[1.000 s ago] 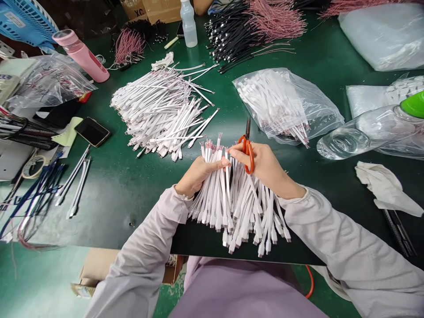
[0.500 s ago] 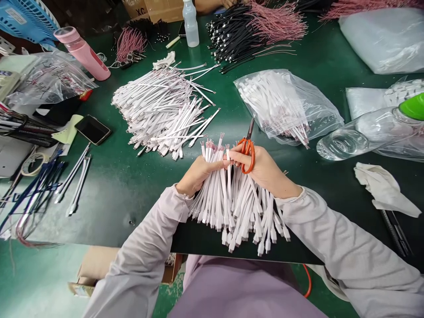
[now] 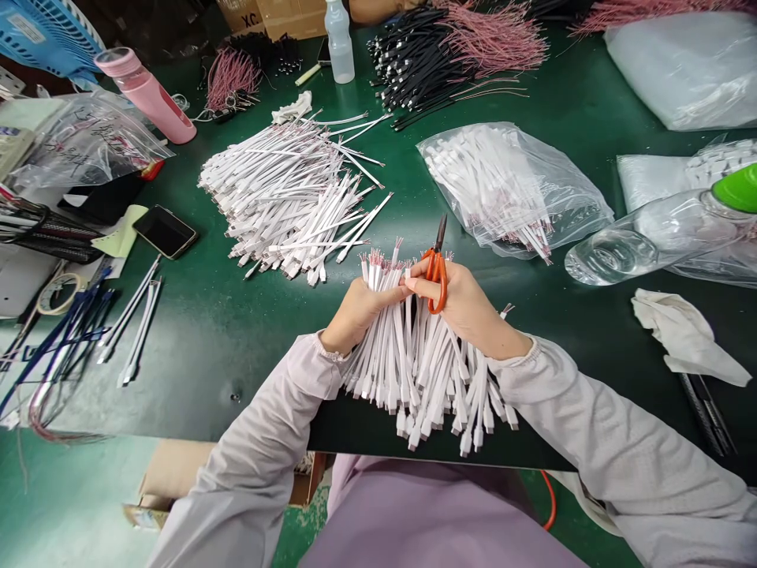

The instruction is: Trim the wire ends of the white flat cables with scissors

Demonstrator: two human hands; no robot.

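White flat cables (image 3: 384, 359) with pink stripped wire ends lie in a spread at the table's front edge, their plugs toward me. My left hand (image 3: 362, 308) is closed around the upper part of the left-hand ones, thumb pointing right. Orange-handled scissors (image 3: 436, 272) sit in my right hand (image 3: 473, 308), blades pointing up and away. Its thumb and fingertips meet my left thumb over the cable tops; whether they also pinch a cable is hidden. Beyond my hands lies a larger heap of similar white cables (image 3: 296, 197).
A clear bag of white cables (image 3: 490, 181) lies at the right, beside a water bottle (image 3: 650, 237) with a green cap. Black cables with pink wires (image 3: 414, 63) lie at the back. A phone (image 3: 165, 231) and pink bottle (image 3: 147, 95) are on the left.
The scissors have turned slightly in my right hand, and their blades now point a little more to the left. Both hands stay together over the cable tops.
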